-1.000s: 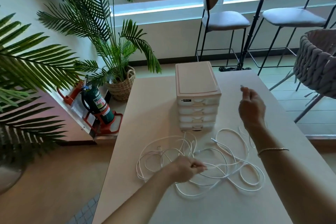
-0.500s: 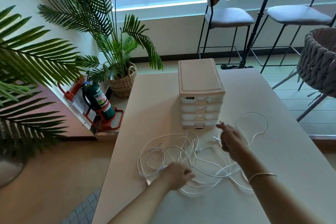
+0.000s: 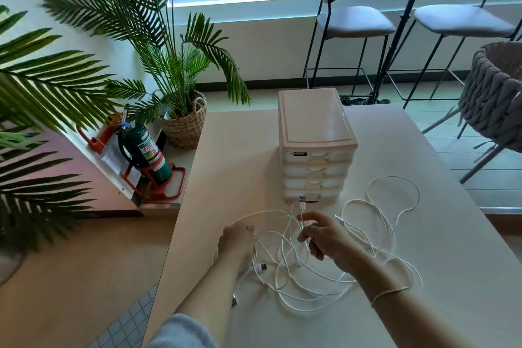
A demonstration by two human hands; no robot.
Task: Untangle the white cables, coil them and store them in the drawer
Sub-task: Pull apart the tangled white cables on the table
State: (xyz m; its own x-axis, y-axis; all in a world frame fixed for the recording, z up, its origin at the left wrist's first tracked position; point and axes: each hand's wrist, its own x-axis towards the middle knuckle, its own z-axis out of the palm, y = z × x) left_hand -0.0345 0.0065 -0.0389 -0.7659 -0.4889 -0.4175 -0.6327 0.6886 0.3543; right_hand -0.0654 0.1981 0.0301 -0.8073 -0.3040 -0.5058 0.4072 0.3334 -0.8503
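A tangle of white cables (image 3: 308,282) lies on the beige table (image 3: 440,234) in front of a small pink drawer unit (image 3: 315,147) whose drawers are all closed. My left hand (image 3: 236,237) grips a strand at the left side of the tangle. My right hand (image 3: 327,234) pinches a cable near its plug end (image 3: 302,203), which points up toward the bottom drawer. One long loop (image 3: 395,195) trails off to the right. A USB plug (image 3: 261,267) lies by my left wrist.
Palm plants (image 3: 158,45) and a green fire extinguisher (image 3: 144,152) stand left of the table. Two tall stools (image 3: 353,22) and a black stand pole (image 3: 401,25) are behind it. A woven chair (image 3: 497,93) sits at the right.
My right hand came down from the raised position at the right and now pinches a cable by the drawer unit. My left hand shifted left along the tangle. The long loop fell to the right.
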